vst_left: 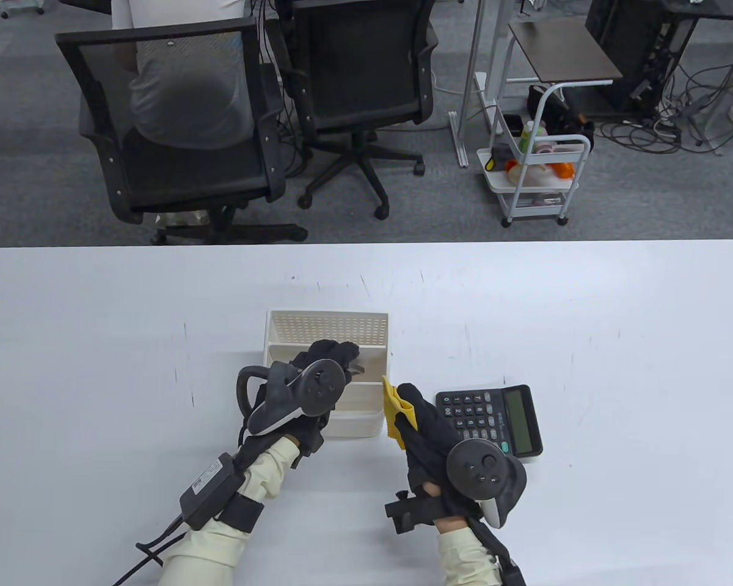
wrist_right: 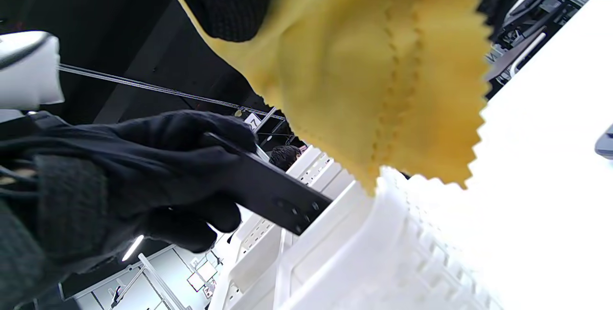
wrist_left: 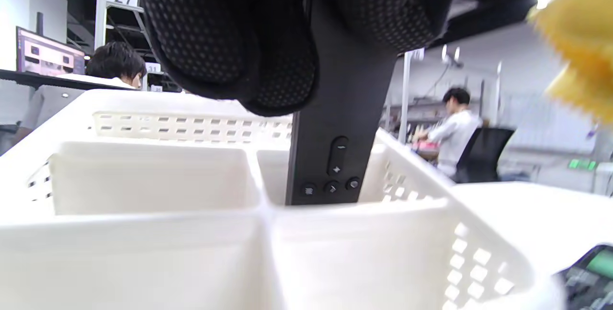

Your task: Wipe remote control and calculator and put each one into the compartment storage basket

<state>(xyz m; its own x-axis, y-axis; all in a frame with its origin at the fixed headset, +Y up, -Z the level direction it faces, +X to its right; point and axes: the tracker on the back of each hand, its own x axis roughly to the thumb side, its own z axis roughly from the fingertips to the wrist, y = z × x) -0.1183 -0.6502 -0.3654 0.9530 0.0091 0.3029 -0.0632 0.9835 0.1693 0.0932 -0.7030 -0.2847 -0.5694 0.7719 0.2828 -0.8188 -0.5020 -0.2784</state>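
We see a matt black plastic remote control (wrist_left: 335, 156), a perforated white plastic basket (wrist_left: 416, 190), and a soft yellow cloth (wrist_right: 383, 70) with pinked edges.

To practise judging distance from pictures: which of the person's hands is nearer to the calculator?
Right. The right hand, holding the yellow cloth, lies right beside the calculator. The left hand is farther off, over the storage basket, gripping the remote control.
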